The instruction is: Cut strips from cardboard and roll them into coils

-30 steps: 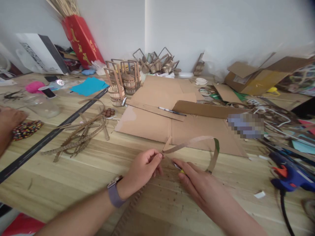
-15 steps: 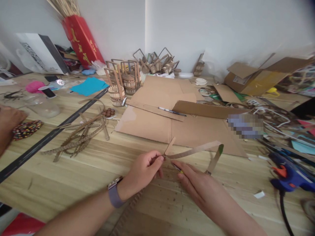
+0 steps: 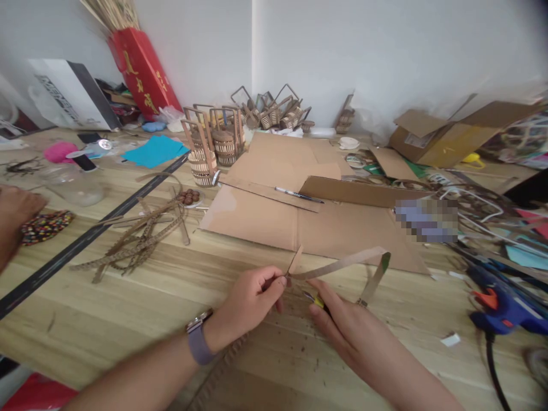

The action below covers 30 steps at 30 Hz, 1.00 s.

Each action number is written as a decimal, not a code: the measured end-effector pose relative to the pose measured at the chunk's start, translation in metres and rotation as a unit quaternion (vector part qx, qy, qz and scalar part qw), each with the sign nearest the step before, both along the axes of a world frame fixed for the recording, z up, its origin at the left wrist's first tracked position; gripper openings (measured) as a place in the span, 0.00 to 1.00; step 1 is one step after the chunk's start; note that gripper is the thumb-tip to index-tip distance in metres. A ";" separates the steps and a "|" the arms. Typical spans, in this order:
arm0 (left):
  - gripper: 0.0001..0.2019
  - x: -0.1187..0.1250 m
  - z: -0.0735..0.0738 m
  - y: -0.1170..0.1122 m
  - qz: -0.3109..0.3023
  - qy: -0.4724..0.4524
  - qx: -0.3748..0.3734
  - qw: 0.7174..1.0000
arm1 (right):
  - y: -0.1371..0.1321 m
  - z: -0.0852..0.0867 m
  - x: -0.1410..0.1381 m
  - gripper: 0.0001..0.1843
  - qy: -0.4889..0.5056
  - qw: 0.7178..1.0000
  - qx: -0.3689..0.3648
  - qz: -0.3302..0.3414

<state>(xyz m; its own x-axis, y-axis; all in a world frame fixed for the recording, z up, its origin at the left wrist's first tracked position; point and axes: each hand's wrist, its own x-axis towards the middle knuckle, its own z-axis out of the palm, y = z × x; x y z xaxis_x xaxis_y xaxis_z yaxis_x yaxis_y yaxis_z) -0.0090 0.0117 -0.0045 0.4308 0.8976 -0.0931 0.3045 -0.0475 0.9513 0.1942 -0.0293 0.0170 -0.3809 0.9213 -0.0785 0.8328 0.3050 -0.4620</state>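
The fingers (image 3: 276, 287) of the left hand (image 3: 252, 305) pinch a thin brown strip (image 3: 338, 266), held above the counter (image 3: 171, 308) near its front. Just beside them, the right hand (image 3: 346, 325) is curled round a small yellow-handled cutter (image 3: 318, 301), its metal tip pointing left toward the pinch. The tip looks apart from the left thumb, though whether it touches the strip is too small to tell.

The main danger, I judge, is a nicked thumb: the tip faces the pinch, so a hard push or a slip off the strip could carry it into the fingers. Held only at that pinch, as far as shows, the strip might also twist under pressure and be cut crooked. Its springy loop could catch on the right hand too.

From the pinch, the strip's long axis runs rightward and slightly away from the person, over the edge of the flat cardboard (image 3: 252, 220). Beyond the right hand it bends sharply at a green patch (image 3: 386, 261) and comes back toward the person, passing out of sight behind that hand. A short brown end (image 3: 295, 260) juts forward from the pinch toward the cardboard; whether it belongs to the same strip, I cannot tell.
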 end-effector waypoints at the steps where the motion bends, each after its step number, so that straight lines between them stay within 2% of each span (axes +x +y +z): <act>1: 0.15 0.000 0.000 0.000 -0.003 -0.004 -0.011 1.000 | 0.000 -0.001 -0.001 0.23 -0.009 1.000 0.012 -0.002; 4: 0.15 0.000 0.000 -0.001 -0.014 -0.011 -0.028 0.999 | -0.002 -0.002 -0.003 0.22 0.002 0.999 0.042 0.020; 13: 0.14 0.000 0.006 -0.004 -0.030 -0.006 0.013 0.999 | -0.004 0.000 -0.005 0.24 0.047 0.995 0.075 0.042; 21: 0.13 0.001 0.011 -0.006 -0.040 -0.017 0.028 0.999 | -0.005 0.009 -0.007 0.24 0.176 0.984 0.000 -0.005; 26: 0.14 -0.001 0.013 -0.005 -0.035 -0.001 0.049 0.998 | -0.006 0.006 -0.004 0.27 0.259 0.956 -0.116 -0.073; 27: 0.14 -0.001 0.014 -0.005 -0.032 0.007 0.052 0.998 | -0.005 0.004 -0.004 0.26 0.260 0.956 -0.116 -0.076; 30: 0.15 -0.001 0.013 -0.004 -0.014 0.020 0.048 0.999 | -0.005 0.003 -0.004 0.25 0.216 0.974 -0.049 -0.054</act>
